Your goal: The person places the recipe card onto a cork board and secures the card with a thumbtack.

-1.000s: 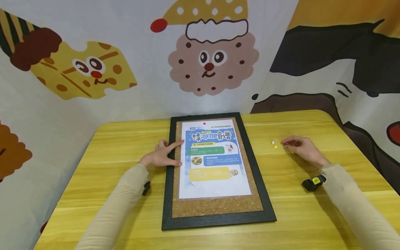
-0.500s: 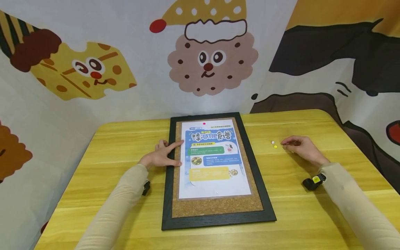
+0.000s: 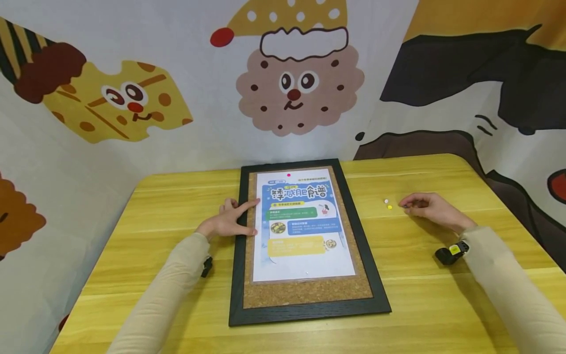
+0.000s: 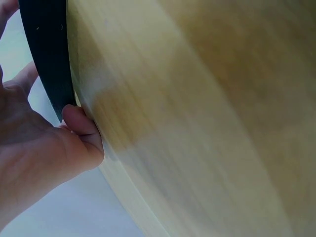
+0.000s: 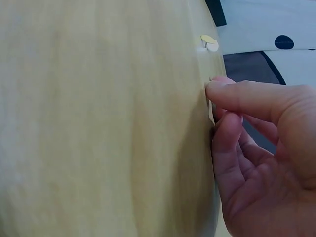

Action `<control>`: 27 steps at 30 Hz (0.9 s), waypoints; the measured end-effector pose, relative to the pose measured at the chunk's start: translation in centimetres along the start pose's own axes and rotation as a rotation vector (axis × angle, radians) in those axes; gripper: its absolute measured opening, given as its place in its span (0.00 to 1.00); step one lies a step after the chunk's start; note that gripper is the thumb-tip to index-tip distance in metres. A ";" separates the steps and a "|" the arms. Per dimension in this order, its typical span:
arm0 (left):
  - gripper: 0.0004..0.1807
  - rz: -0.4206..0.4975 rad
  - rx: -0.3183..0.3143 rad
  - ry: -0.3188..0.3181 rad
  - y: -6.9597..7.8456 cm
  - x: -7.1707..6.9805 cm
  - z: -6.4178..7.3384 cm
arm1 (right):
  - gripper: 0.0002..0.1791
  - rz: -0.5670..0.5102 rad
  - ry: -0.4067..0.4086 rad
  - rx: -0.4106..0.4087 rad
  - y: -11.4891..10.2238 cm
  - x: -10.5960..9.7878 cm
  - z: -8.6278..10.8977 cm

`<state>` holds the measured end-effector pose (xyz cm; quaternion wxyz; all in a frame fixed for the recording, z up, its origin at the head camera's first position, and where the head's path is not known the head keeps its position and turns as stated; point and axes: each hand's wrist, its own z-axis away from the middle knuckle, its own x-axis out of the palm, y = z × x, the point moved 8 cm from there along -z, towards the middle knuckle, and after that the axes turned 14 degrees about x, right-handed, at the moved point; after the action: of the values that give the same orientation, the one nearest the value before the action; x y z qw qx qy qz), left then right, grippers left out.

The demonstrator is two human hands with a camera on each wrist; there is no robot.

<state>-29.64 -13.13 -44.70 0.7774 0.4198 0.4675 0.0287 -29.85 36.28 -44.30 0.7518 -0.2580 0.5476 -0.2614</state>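
A black-framed cork board (image 3: 305,295) lies on the table with a printed sheet (image 3: 300,263) over its cork. A pink thumbtack (image 3: 289,175) sits at the sheet's top edge, and a small pale dot (image 3: 307,273) shows near its bottom. My left hand (image 3: 227,220) spans the frame's left side, thumb and index finger stretched onto the sheet, other fingers bent beside the frame. My right hand (image 3: 429,210) is low at the tabletop, thumb and fingers bent together; I cannot tell whether a tack is between them. Just left of its fingertips lie a white thumbtack (image 3: 386,201) and a yellow thumbtack (image 5: 207,38).
The yellow wood-grain table (image 3: 168,206) runs back to a cloth backdrop (image 3: 208,137) printed with cartoon food. Black wrist straps, one of them the right wrist strap (image 3: 451,253), hang at both cuffs. The board's far edge lies close to the backdrop.
The right wrist and forearm have shifted slightly to the right, while the fingertips stay beside the tacks. The left hand and the board hold their places.
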 end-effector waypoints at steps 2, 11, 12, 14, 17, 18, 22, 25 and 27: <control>0.50 0.001 0.003 0.000 0.0 0.0 0.0 | 0.15 0.013 -0.003 0.017 0.0 0.0 0.0; 0.50 0.008 0.009 0.002 0.0 0.0 -0.1 | 0.13 0.027 0.034 0.037 0.2 -0.1 0.0; 0.50 0.010 0.013 0.001 0.0 0.0 -0.1 | 0.13 0.024 0.043 0.027 0.2 -0.1 0.0; 0.50 0.008 0.013 -0.001 0.1 0.0 -0.1 | 0.14 0.009 0.063 0.015 0.2 -0.1 0.1; 0.50 0.009 0.010 -0.003 0.1 0.0 -0.1 | 0.15 -0.036 0.089 -0.004 0.1 -0.2 0.2; 0.50 0.008 0.007 -0.003 0.0 0.0 -0.1 | 0.15 -0.054 0.098 -0.006 0.1 -0.3 0.3; 0.50 -0.004 -0.005 -0.004 0.0 -0.1 -0.1 | 0.17 -0.109 0.123 -0.011 0.0 -0.4 0.2; 0.51 -0.011 -0.008 -0.005 -0.1 -0.1 -0.1 | 0.18 -0.133 0.148 -0.008 -0.1 -0.5 0.1; 0.51 -0.011 -0.012 -0.004 -0.1 -0.1 -0.2 | 0.17 -0.141 0.163 -0.022 -0.5 -0.6 0.1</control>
<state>-29.85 -13.14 -44.69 0.7812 0.4124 0.4680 0.0261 -29.98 36.33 -43.57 0.6815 -0.2823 0.5903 -0.3278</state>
